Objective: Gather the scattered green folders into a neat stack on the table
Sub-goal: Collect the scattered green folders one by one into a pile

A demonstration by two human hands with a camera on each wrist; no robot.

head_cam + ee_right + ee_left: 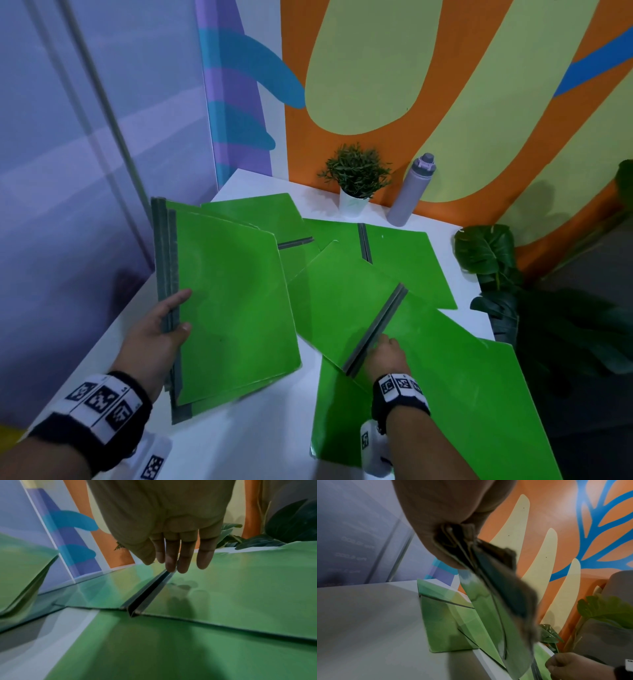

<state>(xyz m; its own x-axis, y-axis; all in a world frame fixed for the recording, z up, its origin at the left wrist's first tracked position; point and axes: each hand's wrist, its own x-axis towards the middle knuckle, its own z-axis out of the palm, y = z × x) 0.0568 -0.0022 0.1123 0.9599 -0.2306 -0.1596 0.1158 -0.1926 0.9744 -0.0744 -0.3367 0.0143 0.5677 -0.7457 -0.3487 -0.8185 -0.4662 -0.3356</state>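
Several green folders with grey spines lie spread over the white table (260,442). My left hand (164,329) grips a small bundle of closed folders (233,305) by their grey spines, lifted above the table's left side; in the left wrist view the held folders (489,601) hang from the fingers. My right hand (385,353) reaches down with straight fingers (173,561) touching the grey spine (376,329) of an open folder (335,294) lying flat on others. Another folder (404,253) lies open farther back.
A small potted plant (356,178) and a grey water bottle (411,192) stand at the table's far edge against the painted wall. A large leafy plant (496,253) stands off the right edge. One folder (479,411) overhangs the right edge.
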